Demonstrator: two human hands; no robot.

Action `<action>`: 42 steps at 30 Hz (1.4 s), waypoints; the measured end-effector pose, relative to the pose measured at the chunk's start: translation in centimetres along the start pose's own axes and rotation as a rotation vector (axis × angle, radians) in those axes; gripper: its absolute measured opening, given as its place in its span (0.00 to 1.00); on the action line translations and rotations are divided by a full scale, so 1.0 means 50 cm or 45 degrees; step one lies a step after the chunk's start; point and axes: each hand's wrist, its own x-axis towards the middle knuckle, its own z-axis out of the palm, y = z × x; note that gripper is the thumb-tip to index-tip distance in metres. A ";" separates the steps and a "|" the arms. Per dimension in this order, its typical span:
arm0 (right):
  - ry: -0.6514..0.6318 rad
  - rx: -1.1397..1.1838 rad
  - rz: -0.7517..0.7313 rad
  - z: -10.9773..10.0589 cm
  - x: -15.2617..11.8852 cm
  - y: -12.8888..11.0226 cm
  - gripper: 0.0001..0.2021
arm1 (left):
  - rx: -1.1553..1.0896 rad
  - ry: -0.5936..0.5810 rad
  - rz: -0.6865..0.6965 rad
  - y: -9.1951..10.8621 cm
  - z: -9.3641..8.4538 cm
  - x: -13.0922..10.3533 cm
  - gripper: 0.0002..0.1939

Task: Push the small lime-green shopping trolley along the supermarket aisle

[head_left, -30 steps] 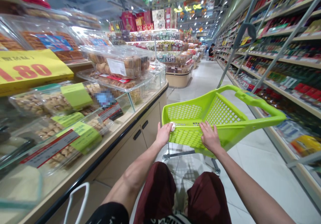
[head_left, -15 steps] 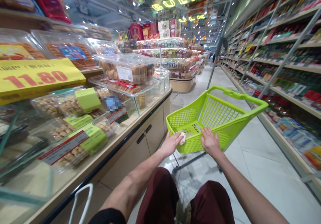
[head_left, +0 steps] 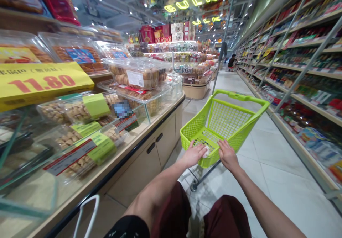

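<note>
A green plastic shopping cart (head_left: 231, 111) with perforated walls stands in front of my knees, its handle at the far end. My left hand (head_left: 194, 154) is at the near left rim of its basket. Under those fingers is a small white crumpled cloth (head_left: 206, 152), pressed against the rim; whether it is fabric or paper I cannot tell. On the near right corner, my right hand (head_left: 227, 154) has its fingers curled over the rim. The basket floor (head_left: 204, 136) shows as an open grid.
To the left runs a glass-edged counter (head_left: 165, 111) with packaged snacks and a yellow price sign (head_left: 45, 85). Long stocked shelves (head_left: 301, 74) line the right side. A person (head_left: 232, 62) is low down far along the aisle. A thin pole (head_left: 223, 49) rises behind the cart.
The cart has turned, its handle end swinging left and its near end shifting right. Both my hands have moved right and slightly down with it, staying on the rim.
</note>
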 end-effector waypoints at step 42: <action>-0.061 0.175 0.455 -0.018 -0.026 -0.014 0.27 | 0.099 0.036 -0.232 -0.055 -0.009 0.011 0.18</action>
